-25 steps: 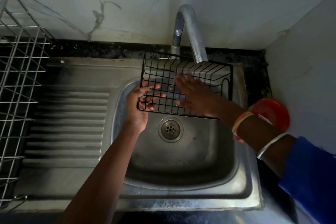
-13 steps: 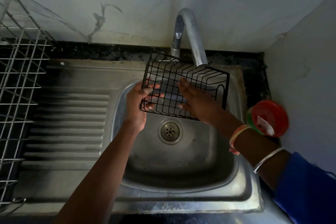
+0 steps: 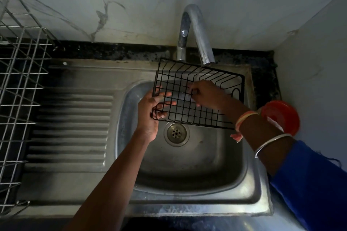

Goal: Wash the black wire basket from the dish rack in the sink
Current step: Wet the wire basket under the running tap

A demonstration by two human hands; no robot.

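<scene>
Well left of the drain (image 3: 176, 133), at the frame edge: steel dish rack (image 3: 20, 84). Just up-left of the drain: left hand (image 3: 150, 110), curled round the left end of the black wire basket (image 3: 187, 110), fingertips poking through the mesh. Straight over the drain, tilted and seemingly held clear of the sink (image 3: 187, 210) floor: the basket itself, far rim under the tap (image 3: 199, 30) spout, a thin run of water (image 3: 197, 76) falling onto the wires. Up-right of the drain: right hand (image 3: 208, 95) inside the basket, fingers bent and apparently pinching a wire; rubbing or merely holding, cannot tell. Further right of the drain: red-lidded tub (image 3: 279, 116) on the counter corner.

Likely trouble from here: wet wire sliding out of a one-end grip, then a clatter down onto the drain; a fingertip or the wrist thread (image 3: 244, 118) snagging in the mesh; splash off the tilted grid toward the tub; corners away from the stream left unrinsed
</scene>
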